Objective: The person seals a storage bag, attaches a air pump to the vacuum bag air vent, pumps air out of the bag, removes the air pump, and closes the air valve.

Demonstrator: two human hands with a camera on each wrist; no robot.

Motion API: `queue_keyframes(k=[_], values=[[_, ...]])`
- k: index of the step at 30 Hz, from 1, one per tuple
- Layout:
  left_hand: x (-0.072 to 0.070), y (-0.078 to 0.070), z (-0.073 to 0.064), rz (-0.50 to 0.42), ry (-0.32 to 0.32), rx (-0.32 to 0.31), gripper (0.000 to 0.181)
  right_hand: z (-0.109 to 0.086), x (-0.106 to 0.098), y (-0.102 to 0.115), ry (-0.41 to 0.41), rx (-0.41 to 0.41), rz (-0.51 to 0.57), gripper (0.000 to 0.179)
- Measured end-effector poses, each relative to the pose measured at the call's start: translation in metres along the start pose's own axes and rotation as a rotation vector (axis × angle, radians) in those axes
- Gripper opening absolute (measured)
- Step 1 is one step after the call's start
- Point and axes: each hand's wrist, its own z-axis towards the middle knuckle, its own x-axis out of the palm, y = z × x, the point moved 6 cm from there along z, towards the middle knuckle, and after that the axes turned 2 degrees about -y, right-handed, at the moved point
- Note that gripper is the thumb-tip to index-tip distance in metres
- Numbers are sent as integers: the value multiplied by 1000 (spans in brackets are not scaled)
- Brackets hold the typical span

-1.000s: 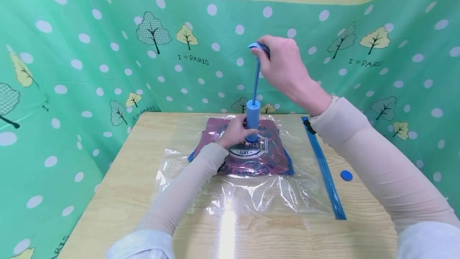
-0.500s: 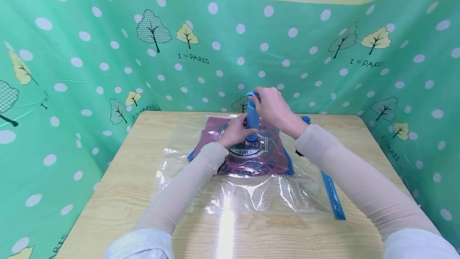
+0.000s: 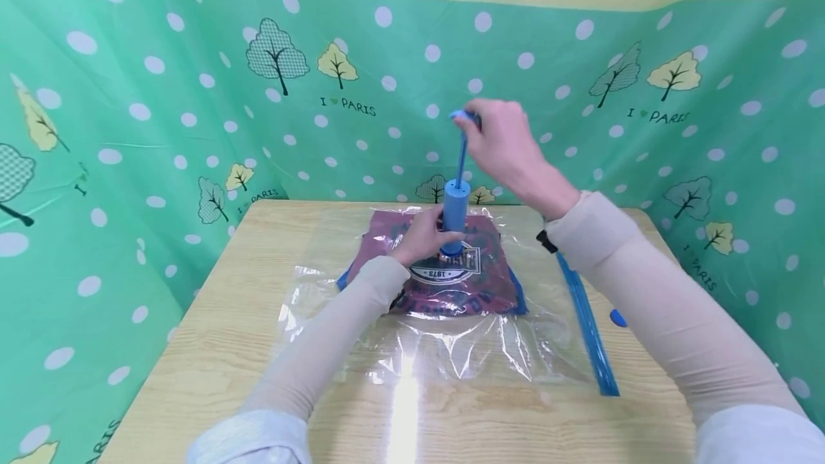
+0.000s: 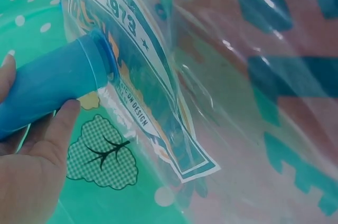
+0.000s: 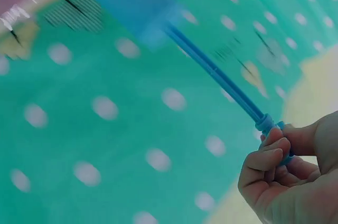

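A blue hand pump (image 3: 455,210) stands upright on a clear plastic storage bag (image 3: 445,349) with a folded maroon printed garment (image 3: 499,285) inside. My left hand (image 3: 422,236) grips the pump's barrel low down, near the bag; in the left wrist view the barrel's end (image 4: 97,57) meets the plastic. Above it my right hand (image 3: 505,138) holds the pump's handle, fingers curled round it. The plunger rod (image 3: 462,160) is drawn partway out of the barrel. In the right wrist view, the rod (image 5: 214,73) runs from the barrel to the fingers.
The bag's blue zip strip (image 3: 588,328) lies along its right side, with a black clip (image 3: 546,241) near the far end. A round blue cap (image 3: 618,318) sits on the wooden table (image 3: 213,349), partly behind the right forearm. A green patterned curtain (image 3: 193,92) hangs behind and beside the table.
My right hand pushed the handle down to the barrel, then drew it up again, ending lower than a second ago. The left hand stayed on the barrel.
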Motion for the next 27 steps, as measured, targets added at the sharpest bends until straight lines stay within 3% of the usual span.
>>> queue_keyframes(k=[5, 9, 12, 17, 21, 27], values=[[-1, -1, -2, -22, -18, -9, 52, 10, -37, 27, -129, -74, -18, 31], [3, -1, -4, -32, -1, -18, 57, 8, -37, 27, -158, -94, -19, 31], [5, 0, -4, -24, 7, -10, 58, 4, -21, 14, -108, -67, -17, 29], [4, 1, -3, -3, -6, 11, 56, -10, 28, -22, 66, 30, -40, 25], [3, 2, -2, -5, 7, -8, 56, -24, 60, -43, 119, 21, -57, 23], [1, 3, -1, -18, 14, -24, 54, -29, 72, -48, 148, -4, -46, 22]])
